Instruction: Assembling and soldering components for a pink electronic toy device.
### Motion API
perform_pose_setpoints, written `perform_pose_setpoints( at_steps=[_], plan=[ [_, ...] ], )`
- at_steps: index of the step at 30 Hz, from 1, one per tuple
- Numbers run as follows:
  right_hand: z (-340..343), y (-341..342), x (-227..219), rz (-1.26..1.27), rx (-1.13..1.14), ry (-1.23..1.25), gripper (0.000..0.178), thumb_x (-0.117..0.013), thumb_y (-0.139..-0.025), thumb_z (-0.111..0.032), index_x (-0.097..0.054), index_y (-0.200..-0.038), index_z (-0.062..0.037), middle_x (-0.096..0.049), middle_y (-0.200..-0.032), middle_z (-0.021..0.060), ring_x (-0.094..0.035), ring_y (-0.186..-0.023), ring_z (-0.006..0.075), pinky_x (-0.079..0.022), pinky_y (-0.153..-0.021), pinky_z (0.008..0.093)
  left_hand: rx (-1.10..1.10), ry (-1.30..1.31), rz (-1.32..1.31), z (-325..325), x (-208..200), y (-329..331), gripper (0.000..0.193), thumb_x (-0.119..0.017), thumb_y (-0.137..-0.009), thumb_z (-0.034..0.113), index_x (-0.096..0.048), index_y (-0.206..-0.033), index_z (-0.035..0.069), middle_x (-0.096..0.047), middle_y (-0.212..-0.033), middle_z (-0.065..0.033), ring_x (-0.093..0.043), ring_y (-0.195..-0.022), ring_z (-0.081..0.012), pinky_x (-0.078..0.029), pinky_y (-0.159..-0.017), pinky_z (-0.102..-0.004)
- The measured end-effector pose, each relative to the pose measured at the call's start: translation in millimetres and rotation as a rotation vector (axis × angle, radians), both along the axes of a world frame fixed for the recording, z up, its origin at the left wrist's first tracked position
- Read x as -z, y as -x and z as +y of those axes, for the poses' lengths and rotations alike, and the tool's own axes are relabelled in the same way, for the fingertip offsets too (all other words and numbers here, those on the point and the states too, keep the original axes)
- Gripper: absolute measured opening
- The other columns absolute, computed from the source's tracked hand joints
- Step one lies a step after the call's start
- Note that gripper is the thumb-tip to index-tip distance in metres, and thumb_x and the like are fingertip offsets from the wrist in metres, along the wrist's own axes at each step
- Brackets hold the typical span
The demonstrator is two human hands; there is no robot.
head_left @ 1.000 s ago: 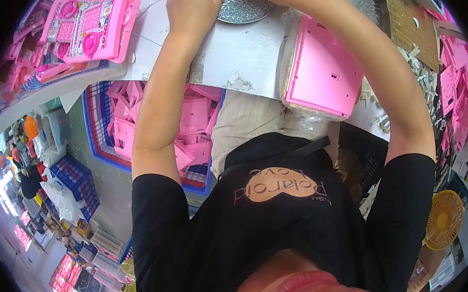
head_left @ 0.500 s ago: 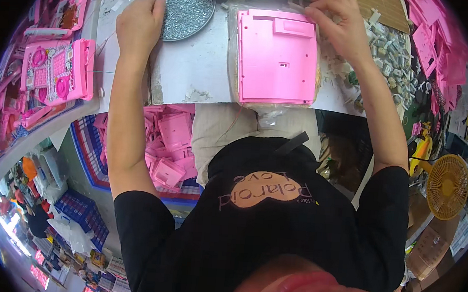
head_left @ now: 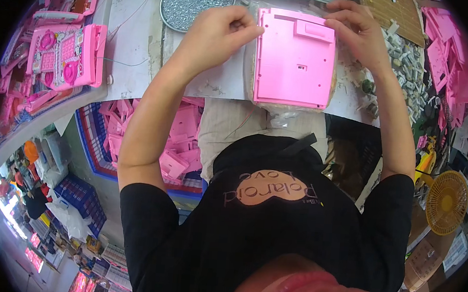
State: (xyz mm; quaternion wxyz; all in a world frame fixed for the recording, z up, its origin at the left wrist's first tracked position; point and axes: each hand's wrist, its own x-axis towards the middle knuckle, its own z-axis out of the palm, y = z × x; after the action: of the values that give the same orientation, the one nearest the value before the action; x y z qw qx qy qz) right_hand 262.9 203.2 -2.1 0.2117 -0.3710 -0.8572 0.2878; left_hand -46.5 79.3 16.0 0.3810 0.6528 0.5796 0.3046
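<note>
We're likely positioning the pink panel [head_left: 285, 76], left hand [head_left: 215, 35] and right hand [head_left: 362, 36] at its edges, each grip unclear, careful alignment needed next.

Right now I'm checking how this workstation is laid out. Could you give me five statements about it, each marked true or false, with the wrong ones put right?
1. A flat pink panel lies on the bench in front of the person. True.
2. The round tray of small silvery pieces stands to the right of the panel. False: it stands to the left.
3. The right hand is at the panel's far right corner. True.
4. The left hand is inside the round tray. False: its fingers are at the panel's left edge.
5. The fan at the right is blue. False: it is yellow.
</note>
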Motion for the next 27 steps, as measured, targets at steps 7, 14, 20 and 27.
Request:
perform_pose_setpoints(
  at_steps=[7, 14, 20, 27],
  plan=[
    [12, -3, 2, 0.028, -0.092, 0.089, 0.018, -0.073, -0.094, -0.021, -0.077, -0.103, -0.0067, -0.069, -0.123, 0.0029, -0.063, -0.102, 0.0183, -0.048, -0.084, 0.0283, 0.150, -0.059, 0.346, 32, 3, -7, 0.029, -0.074, -0.087, 0.029, -0.067, -0.080, 0.002, -0.068, -0.075, -0.0158, -0.067, -0.071, -0.0328, -0.051, -0.065, -0.0420],
    [-16, 11, -39, 0.000, 0.057, 0.081, 0.013, -0.078, -0.086, -0.016, -0.077, -0.096, -0.0072, -0.069, -0.110, 0.0062, -0.060, -0.095, 0.0199, -0.048, -0.077, 0.0317, 0.194, 0.096, 0.340, 39, -28, -11, 0.026, -0.069, -0.087, 0.024, -0.067, -0.083, -0.002, -0.067, -0.073, -0.0216, -0.066, -0.068, -0.0381, -0.051, -0.065, -0.0471],
    [-25, -17, -48, 0.133, 0.143, 0.059, 0.012, -0.076, -0.086, -0.010, -0.075, -0.097, -0.0056, -0.070, -0.110, 0.0056, -0.059, -0.086, 0.0133, -0.045, -0.066, 0.0247, 0.123, -0.425, 0.327, 18, -22, -51, 0.030, -0.077, -0.084, 0.032, -0.067, -0.077, 0.005, -0.068, -0.074, -0.0146, -0.068, -0.071, -0.0341, -0.051, -0.065, -0.0456],
    [-34, -38, -53, 0.215, 0.155, -0.018, 0.009, -0.072, -0.088, -0.005, -0.074, -0.097, -0.0034, -0.069, -0.109, 0.0057, -0.057, -0.082, 0.0090, -0.044, -0.064, 0.0219, 0.161, -0.834, 0.486, 14, 11, -111, 0.023, -0.082, -0.075, 0.035, -0.067, -0.073, 0.017, -0.065, -0.082, 0.0040, -0.060, -0.086, -0.0183, -0.040, -0.088, -0.0433]
  ],
)
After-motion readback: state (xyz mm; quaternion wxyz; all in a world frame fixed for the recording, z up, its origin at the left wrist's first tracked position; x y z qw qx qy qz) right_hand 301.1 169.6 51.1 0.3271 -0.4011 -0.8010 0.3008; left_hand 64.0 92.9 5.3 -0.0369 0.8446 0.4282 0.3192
